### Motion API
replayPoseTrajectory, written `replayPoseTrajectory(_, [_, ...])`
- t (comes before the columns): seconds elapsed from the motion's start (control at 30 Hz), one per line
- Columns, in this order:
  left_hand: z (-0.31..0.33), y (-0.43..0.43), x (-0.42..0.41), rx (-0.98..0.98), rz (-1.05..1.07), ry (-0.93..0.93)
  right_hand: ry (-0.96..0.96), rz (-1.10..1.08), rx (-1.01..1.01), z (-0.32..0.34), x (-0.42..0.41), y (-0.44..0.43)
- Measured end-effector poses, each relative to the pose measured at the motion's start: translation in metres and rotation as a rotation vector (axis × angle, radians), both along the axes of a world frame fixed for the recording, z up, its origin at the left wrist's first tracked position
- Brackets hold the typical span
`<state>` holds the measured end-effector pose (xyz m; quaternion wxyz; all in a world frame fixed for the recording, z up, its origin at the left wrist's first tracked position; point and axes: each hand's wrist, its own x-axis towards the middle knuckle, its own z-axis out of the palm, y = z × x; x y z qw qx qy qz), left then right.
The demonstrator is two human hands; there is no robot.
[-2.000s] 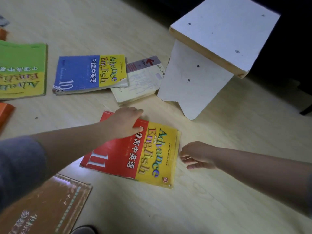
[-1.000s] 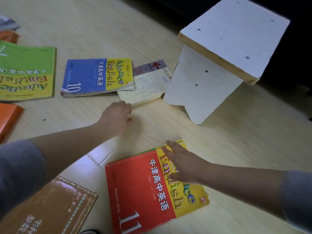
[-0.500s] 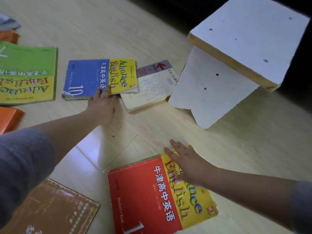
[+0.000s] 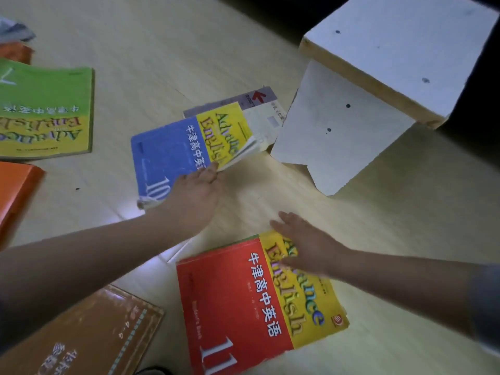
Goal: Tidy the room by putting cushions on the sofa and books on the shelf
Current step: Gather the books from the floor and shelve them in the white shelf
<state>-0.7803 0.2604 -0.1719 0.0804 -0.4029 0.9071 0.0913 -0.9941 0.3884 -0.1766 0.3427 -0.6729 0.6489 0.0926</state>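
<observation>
Fingers of the left hand are curled on the near edge of the blue book, one tip showing on the cover where blue meets yellow; the rest are hidden behind the hand, so I cannot tell how far they reach under it. At the corner beside that grip the pages fan apart. This blue book, marked 10, lies on the pale wooden floor, and its yellow end overlaps a cream book with a red arrow on its cover, which lies just beside the foot of a white stool. Fingers of the right hand lie straight and slightly apart, palm down on the yellow strip of the red book, with their tips reaching past its far edge. That red book, marked 11, lies flat on the floor nearer the person, apart from the blue one. To the left, a green book lies flat and well clear of both hands, and an orange book sits at the left edge of the view below it. A brown book lies at the bottom left, partly under the left forearm and near the red book's spine side.
</observation>
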Motion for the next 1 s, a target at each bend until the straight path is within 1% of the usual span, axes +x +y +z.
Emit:
replayPoseTrajectory(0.03, [0.005,0.013,-0.004,0.055,-0.016,0.035,-0.050,-0.103,-0.046,0.003,-0.003,-0.002])
replayPoseTrajectory(0.1, [0.011,0.042,-0.010,0.145,-0.028,0.023,-0.154,-0.349,-0.173,0.010,-0.010,-0.006])
replayPoseTrajectory(0.13, [0.014,0.055,-0.013,0.183,-0.030,0.009,-0.224,-0.483,-0.196,0.015,-0.014,-0.008])
replayPoseTrajectory(0.17, [0.019,0.067,-0.016,0.209,-0.040,-0.001,-0.330,-0.618,-0.166,0.019,-0.017,-0.012])
replayPoseTrajectory(0.2, [0.023,0.079,-0.019,0.221,-0.066,-0.005,-0.471,-0.765,-0.071,0.025,-0.019,-0.013])
replayPoseTrajectory(0.27, [0.027,0.096,-0.024,0.242,-0.134,-0.015,-0.772,-1.027,0.206,0.031,-0.019,-0.016])
replayPoseTrajectory(0.3, [0.028,0.104,-0.028,0.270,-0.172,-0.024,-0.845,-1.113,0.294,0.032,-0.019,-0.013])
replayPoseTrajectory(0.33, [0.028,0.112,-0.031,0.302,-0.214,-0.031,-0.858,-1.160,0.342,0.031,-0.020,-0.010])
replayPoseTrajectory(0.43, [0.025,0.126,-0.040,0.355,-0.306,-0.051,-0.814,-1.258,0.375,0.020,-0.019,-0.002])
replayPoseTrajectory(0.5, [0.023,0.121,-0.040,0.361,-0.289,-0.047,-0.781,-1.284,0.372,0.016,-0.018,-0.002])
replayPoseTrajectory(0.57, [0.021,0.111,-0.037,0.332,-0.234,0.001,-0.759,-1.300,0.352,0.012,-0.017,-0.007])
replayPoseTrajectory(0.67, [0.017,0.096,-0.027,0.294,-0.132,0.144,-0.740,-1.315,0.300,0.008,-0.014,-0.019])
replayPoseTrajectory(0.83, [0.013,0.071,-0.011,0.280,-0.005,0.206,-0.731,-1.290,0.230,0.015,-0.008,-0.036])
replayPoseTrajectory(0.93, [0.016,0.048,-0.006,0.245,0.073,0.266,-0.796,-1.269,0.217,0.025,-0.014,-0.035])
replayPoseTrajectory(1.0, [0.015,0.035,-0.004,0.226,0.104,0.259,-0.866,-1.275,0.234,0.031,-0.021,-0.024])
